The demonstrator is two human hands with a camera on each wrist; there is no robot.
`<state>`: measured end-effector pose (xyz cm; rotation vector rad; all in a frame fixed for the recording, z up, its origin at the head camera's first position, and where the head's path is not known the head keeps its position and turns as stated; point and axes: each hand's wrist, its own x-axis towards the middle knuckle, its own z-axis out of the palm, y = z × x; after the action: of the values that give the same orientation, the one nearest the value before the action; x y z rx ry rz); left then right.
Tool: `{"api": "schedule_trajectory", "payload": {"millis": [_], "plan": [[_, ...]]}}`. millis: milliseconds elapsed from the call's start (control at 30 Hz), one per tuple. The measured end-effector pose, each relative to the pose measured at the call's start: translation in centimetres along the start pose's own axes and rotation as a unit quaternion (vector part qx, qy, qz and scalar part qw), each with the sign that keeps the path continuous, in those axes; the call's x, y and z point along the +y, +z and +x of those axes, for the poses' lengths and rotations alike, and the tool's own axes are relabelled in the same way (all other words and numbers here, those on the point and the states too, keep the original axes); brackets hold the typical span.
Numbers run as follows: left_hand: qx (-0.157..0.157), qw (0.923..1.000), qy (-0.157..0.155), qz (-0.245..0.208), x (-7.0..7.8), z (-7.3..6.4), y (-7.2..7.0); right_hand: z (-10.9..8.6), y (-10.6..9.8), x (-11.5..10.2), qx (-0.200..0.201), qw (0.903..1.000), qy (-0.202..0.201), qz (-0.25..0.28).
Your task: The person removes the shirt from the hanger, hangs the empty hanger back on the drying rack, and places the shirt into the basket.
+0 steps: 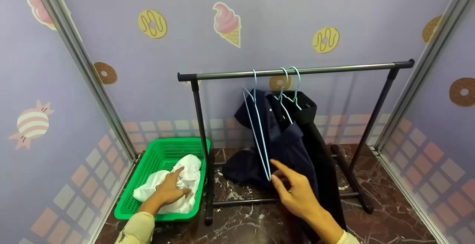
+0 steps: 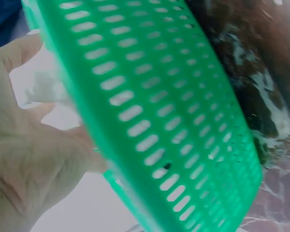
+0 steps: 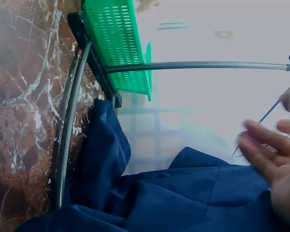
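Note:
My left hand [image 1: 171, 190] reaches into a green basket [image 1: 163, 151], fingers spread over a crumpled white cloth [image 1: 190, 164]. In the left wrist view the basket's slotted side [image 2: 150, 111] covers part of the fingers. My right hand [image 1: 297, 190] is at the front lower corner of a bare light blue hanger [image 1: 261, 136] hooked on the rack's rail. Its thumb and index finger stand apart at the wire. In the right wrist view the fingers [image 3: 268, 150] are extended beside the thin wire. A navy garment [image 1: 285, 151] hangs just behind that hanger.
A black garment [image 1: 323, 162] hangs to the right of the navy one. The metal rail [image 1: 345, 68] is carried by black uprights, the left upright [image 1: 199, 114] close beside the basket. Patterned walls enclose a dark marbled surface [image 1: 245, 221].

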<state>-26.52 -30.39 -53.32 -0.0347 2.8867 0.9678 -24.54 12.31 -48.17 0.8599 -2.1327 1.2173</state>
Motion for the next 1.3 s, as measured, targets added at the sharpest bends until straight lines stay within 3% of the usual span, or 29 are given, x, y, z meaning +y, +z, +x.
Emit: {"api": "schedule_trajectory", "payload": {"millis": [133, 267, 433, 667, 833, 967, 1167, 1300], "plan": [[0.047, 0.9987, 0.020, 0.008, 0.9, -0.5, -0.1, 0.4, -0.5, -0.6, 0.058, 0.9968, -0.055, 0.002], [0.087, 0.9949, 0.051, -0.011, 2.0, -1.1, -0.2, 1.3, -1.4, -1.5, 0.082, 0.9907, -0.104, -0.032], [0.124, 0.9887, 0.082, -0.017, 3.7, -1.9, 0.1, 2.5, -2.7, -3.0, 0.111, 0.9842, -0.127, -0.055], [0.167, 0.9766, 0.135, -0.006, 5.5, -2.5, 1.1, 4.1, -4.2, -4.1, 0.173, 0.9769, -0.081, -0.097], [0.181, 0.9714, 0.154, -0.010, 6.1, -2.8, 1.6, 4.3, -4.6, -4.1, 0.176, 0.9770, -0.026, -0.118], [0.183, 0.9694, 0.163, -0.006, 6.4, -2.8, 1.9, 4.2, -4.6, -3.8, 0.171, 0.9762, -0.007, -0.133], [0.170, 0.9704, 0.172, 0.001, 6.6, -2.8, 2.3, 4.1, -4.5, -3.2, 0.151, 0.9771, 0.027, -0.147], [0.141, 0.9770, 0.160, -0.004, 6.6, -2.9, 2.5, 4.0, -4.4, -2.8, 0.140, 0.9774, 0.045, -0.152]]}}
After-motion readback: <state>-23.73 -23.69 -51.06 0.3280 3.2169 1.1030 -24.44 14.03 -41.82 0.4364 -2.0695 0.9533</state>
